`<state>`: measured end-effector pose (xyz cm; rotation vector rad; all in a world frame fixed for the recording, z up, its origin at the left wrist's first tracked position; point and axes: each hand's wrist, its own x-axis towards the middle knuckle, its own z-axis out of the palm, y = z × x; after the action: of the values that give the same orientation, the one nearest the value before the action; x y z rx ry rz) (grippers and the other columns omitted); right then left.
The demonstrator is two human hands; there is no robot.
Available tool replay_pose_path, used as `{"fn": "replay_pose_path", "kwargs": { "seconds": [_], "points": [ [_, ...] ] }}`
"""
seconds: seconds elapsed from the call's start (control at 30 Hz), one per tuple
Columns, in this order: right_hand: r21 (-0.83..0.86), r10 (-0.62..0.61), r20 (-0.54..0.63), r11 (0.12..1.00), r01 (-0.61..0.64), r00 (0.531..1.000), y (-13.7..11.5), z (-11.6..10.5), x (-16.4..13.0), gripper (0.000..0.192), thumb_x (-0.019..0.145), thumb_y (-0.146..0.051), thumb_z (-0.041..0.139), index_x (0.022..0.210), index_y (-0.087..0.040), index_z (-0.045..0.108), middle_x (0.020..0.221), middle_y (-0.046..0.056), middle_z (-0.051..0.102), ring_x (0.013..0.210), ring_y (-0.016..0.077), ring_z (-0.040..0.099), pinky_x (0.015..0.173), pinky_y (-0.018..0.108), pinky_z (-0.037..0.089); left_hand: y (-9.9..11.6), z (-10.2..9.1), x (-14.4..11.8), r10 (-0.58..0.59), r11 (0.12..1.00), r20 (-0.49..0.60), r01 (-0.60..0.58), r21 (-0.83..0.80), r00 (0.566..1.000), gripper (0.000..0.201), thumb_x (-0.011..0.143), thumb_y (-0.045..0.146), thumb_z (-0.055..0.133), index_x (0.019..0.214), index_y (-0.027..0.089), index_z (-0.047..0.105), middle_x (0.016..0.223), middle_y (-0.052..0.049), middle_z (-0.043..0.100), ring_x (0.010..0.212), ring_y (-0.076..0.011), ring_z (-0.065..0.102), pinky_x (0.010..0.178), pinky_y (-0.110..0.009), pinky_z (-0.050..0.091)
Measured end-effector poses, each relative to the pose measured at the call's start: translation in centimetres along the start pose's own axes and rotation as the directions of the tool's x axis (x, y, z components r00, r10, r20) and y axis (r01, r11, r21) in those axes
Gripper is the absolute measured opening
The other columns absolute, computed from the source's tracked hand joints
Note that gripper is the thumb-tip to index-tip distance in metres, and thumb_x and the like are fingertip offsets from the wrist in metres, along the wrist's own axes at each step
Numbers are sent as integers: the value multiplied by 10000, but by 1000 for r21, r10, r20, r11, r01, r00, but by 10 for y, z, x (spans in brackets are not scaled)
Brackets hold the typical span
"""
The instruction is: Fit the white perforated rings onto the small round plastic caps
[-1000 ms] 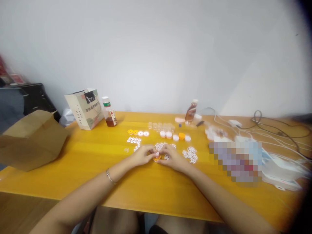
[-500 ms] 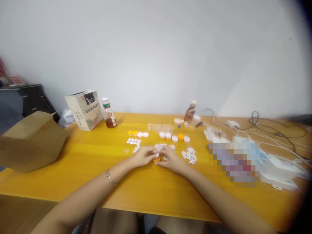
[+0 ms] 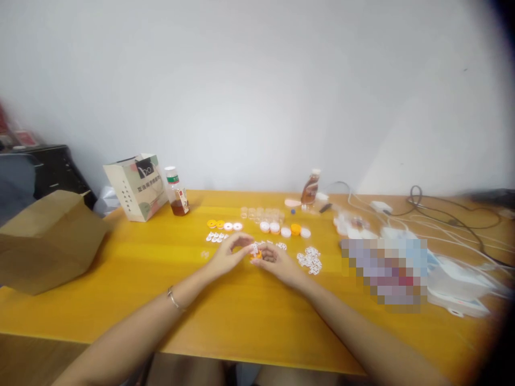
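Since a moment ago my left hand (image 3: 227, 256) and right hand (image 3: 277, 262) have drawn slightly closer to me and lifted the small orange cap (image 3: 256, 255) just off the yellow table (image 3: 249, 316); I judge the fitting is going on in the air between them. Both hands' fingertips are pinched together on it, a small white piece (image 3: 254, 248) sitting on top. The cap looks round, tiny and mostly hidden, with loose white pieces (image 3: 310, 259) just right of the grip.

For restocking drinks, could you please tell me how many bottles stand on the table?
2: one bottle beside the paper gift bag at far left, another bottle tilted near the cables.
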<state>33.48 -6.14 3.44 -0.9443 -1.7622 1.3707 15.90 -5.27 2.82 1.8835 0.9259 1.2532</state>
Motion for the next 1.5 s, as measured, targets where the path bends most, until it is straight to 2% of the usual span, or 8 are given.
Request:
{"fn": "replay_pose_path", "kwargs": {
  "seconds": [0.13,0.23,0.43,0.63,0.8,0.93,1.17,1.5],
  "points": [
    [85,103,-78,992,-96,992,4,0,1,413,582,-403,692,868,-187,488,692,-30,575,649,123,569,699,294,433,-17,-18,31,-17,977,-158,50,207,987,237,818,319,465,1000,184,534,1048,-64,571,948,-162,550,842,-304,439],
    [139,131,-79,983,-119,988,5,-1,0,435,573,-392,703,888,-188,482,612,-55,543,572,114,560,641,283,437,-35,-31,67,-17,877,-140,82,474,990,287,805,272,465,1066,162,514,1104,-95,532,963,-180,539,847,-320,437],
    [177,158,-91,974,-140,983,2,-3,0,464,552,-390,716,914,-187,509,592,-48,549,564,123,564,572,266,435,-68,-31,120,-47,836,-86,87,542,995,415,704,104,533,1117,142,504,1206,-132,475,1139,-243,430,964,-355,337],
    [167,163,-103,975,-144,981,2,-5,0,469,562,-386,712,943,-184,529,628,-33,578,577,117,565,602,269,439,-82,-24,133,-87,826,-113,135,547,990,274,673,105,561,946,124,585,968,-136,610,955,-256,550,858,-360,399],
    [175,184,-117,971,-162,976,4,-5,0,483,542,-398,722,930,-184,528,626,-39,570,574,118,566,608,273,440,-68,-27,121,-57,839,-233,173,515,971,251,732,173,528,977,128,547,932,-115,597,905,-219,553,831,-355,409],
    [191,174,-132,971,-147,976,4,-4,2,485,541,-420,718,918,-186,523,663,-22,587,606,129,577,632,284,448,-38,-19,86,-14,882,-275,142,450,961,307,795,267,478,1082,160,473,987,-77,568,877,-158,562,781,-291,446],
    [110,114,-93,989,-103,989,0,-4,1,411,573,-390,699,894,-182,550,667,-27,574,626,115,555,648,262,425,17,-2,14,-37,989,-88,49,139,995,306,807,373,474,1070,216,495,1033,-52,577,843,-144,580,715,-247,466],
    [-25,74,-60,997,-76,995,1,-4,1,388,587,-391,681,886,-169,571,629,-39,540,597,105,516,616,250,401,20,-4,-2,-47,987,-80,59,150,996,332,823,356,452,1124,216,481,973,-41,598,820,-146,567,716,-253,460]
  ]
}}
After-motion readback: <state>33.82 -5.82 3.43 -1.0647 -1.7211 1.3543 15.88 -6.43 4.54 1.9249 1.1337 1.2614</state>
